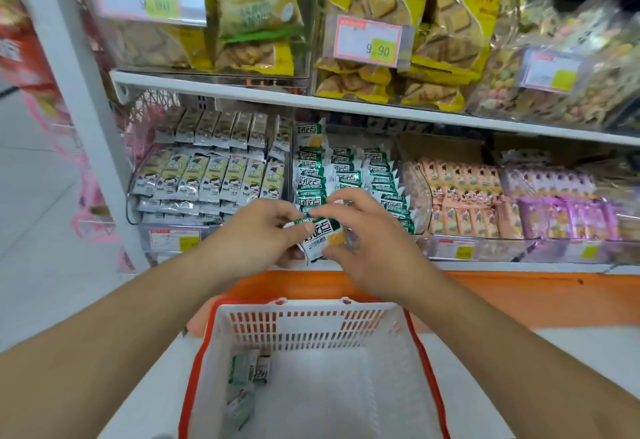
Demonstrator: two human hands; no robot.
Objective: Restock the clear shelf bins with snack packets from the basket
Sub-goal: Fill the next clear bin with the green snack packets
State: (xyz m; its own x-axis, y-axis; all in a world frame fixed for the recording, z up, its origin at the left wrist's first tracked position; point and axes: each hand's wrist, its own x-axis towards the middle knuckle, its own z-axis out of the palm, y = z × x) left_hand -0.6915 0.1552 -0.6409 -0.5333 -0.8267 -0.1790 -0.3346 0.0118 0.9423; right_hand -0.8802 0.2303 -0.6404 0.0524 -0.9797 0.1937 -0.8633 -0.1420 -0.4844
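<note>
At six o'clock the white slotted plastic basket [311, 352] holds a few packets. Above it, left hand [256, 234] and right hand [367, 248] together pinch a green-and-white foil snack packet [320, 238]. Next, I judge: slot it into the clear bin of matching packets [349, 172] at twelve o'clock.

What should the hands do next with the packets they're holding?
Probably slide the green-and-white packets, held by the left hand and right hand, forward into the matching green bin right behind them; a few packets remain in the basket.
</note>
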